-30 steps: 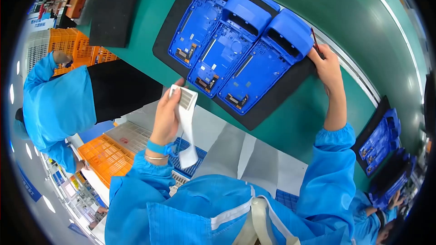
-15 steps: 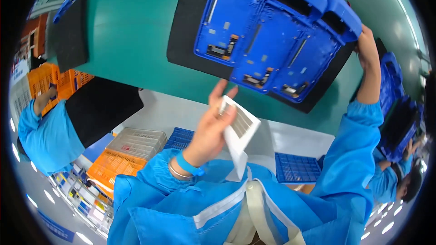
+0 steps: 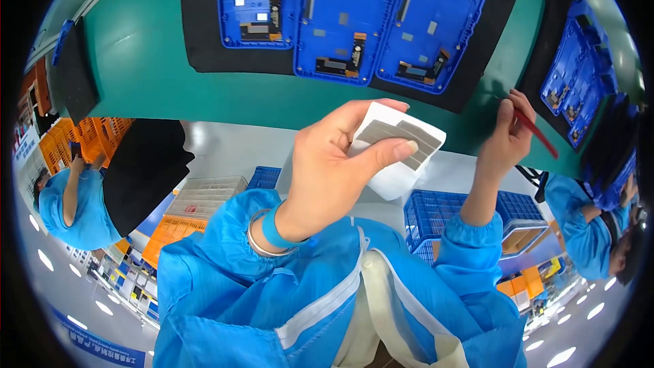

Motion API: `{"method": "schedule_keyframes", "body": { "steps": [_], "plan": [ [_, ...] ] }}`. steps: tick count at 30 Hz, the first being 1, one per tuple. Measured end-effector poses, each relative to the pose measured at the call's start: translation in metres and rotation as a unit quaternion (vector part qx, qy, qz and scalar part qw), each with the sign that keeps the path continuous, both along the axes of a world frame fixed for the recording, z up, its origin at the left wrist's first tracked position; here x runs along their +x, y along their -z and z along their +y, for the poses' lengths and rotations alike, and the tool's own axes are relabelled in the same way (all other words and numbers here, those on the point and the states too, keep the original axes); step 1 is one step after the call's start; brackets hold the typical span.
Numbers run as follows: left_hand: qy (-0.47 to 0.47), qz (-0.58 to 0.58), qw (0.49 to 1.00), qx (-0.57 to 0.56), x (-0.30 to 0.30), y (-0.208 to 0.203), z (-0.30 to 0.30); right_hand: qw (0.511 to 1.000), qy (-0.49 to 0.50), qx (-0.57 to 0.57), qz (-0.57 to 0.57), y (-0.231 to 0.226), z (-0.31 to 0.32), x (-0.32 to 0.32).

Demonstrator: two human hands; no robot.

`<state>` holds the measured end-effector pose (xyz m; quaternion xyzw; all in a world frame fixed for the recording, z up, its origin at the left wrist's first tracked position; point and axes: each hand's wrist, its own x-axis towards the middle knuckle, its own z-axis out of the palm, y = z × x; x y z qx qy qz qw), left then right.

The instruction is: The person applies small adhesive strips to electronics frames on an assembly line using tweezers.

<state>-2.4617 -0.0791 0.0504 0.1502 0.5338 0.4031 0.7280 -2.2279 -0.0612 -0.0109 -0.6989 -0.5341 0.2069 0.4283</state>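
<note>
My left hand [image 3: 340, 157] is closed on a white backing sheet [image 3: 397, 182] with grey rectangular strips [image 3: 426, 138] on it, the thumb pressed across the strips. Off to the right, my right hand [image 3: 509, 129] grips a slim red tool [image 3: 538, 134], perhaps tweezers; its tip points away from the sheet. Beyond both hands, three blue plastic housings [image 3: 340, 13] lie side by side on a black mat [image 3: 204, 54]. Each carries a black and copper flex cable [image 3: 354, 54] and small grey or white patches. Neither hand touches them.
The green workbench [image 3: 150, 88] runs across, with more blue housings [image 3: 572, 75] on another mat at the right. Blue crates [image 3: 439, 215] and an orange crate [image 3: 170, 235] stand below the bench. Co-workers in blue sit at left [image 3: 82, 204] and right [image 3: 579, 232].
My right hand has left the housings' far right end and come nearer, red tool in view. My left hand has lifted and turned the sheet. The housings appear farther up and left.
</note>
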Motion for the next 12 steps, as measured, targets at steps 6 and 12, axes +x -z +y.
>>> {"method": "schedule_keyframes", "body": {
  "steps": [6, 12],
  "plan": [
    [0.036, 0.048, 0.998, 0.022, 0.020, 0.009, 0.000, 0.980, 0.020, -0.110, 0.166, -0.055, -0.002, 0.014],
    [0.080, 0.060, 0.995, 0.001, 0.027, 0.000, -0.001, 0.931, -0.132, -0.158, 0.302, -0.094, -0.004, -0.037]
  ]
}}
